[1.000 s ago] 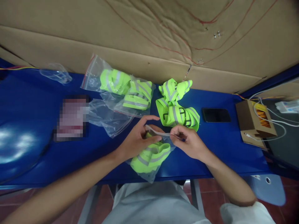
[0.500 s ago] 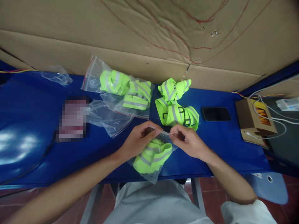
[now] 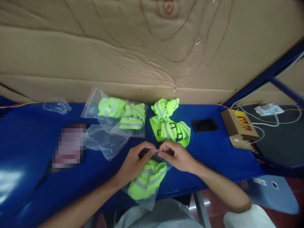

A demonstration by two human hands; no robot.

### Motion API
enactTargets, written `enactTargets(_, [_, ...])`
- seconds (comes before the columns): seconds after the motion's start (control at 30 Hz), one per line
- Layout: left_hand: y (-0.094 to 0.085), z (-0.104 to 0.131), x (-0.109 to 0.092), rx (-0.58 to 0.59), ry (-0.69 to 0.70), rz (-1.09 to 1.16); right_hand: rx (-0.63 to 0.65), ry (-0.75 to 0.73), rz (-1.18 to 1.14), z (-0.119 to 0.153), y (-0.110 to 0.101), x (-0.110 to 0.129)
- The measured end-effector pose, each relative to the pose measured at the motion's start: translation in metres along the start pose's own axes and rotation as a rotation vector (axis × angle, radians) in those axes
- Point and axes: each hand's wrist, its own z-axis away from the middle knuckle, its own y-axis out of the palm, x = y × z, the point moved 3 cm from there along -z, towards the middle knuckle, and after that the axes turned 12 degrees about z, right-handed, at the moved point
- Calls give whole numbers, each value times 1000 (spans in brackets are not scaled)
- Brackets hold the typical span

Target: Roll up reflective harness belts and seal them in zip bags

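Observation:
A clear zip bag point(image 3: 152, 200) with a folded yellow-green reflective strap point(image 3: 147, 180) inside hangs at the table's front edge. Its top edge is pinched by my left hand point(image 3: 136, 161) on the left and by my right hand point(image 3: 177, 157) on the right, the fingertips close together. Just beyond my hands lie loose reflective straps point(image 3: 169, 129) with black buckles. Behind and left of them, two more straps point(image 3: 133, 116) sit in clear bags with red seal lines.
Flat clear bags point(image 3: 106, 142) and a blurred-out item point(image 3: 70, 147) lie left on the blue table point(image 3: 213, 158). To the right are a black phone point(image 3: 205, 125), an open cardboard box point(image 3: 239, 129) and white cables. Cardboard point(image 3: 118, 47) stands behind.
The view has tilted up and shifted, so the table things appear lower and mostly further left. My hands have come closer together along the bag's top edge.

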Motion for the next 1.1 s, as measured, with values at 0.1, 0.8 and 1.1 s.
enactTargets(0.1, [-4,2,-10,130,78,-91,-4,-6,-69,2,0,6])
enactTargets(0.8, [-50,80,-2,-725,-87,294,-885,55,-451,67,-195,-52])
enactTargets(1.1, [-37,54,-12,-519,-4,-187,-973,105,-376,24,-213,-128])
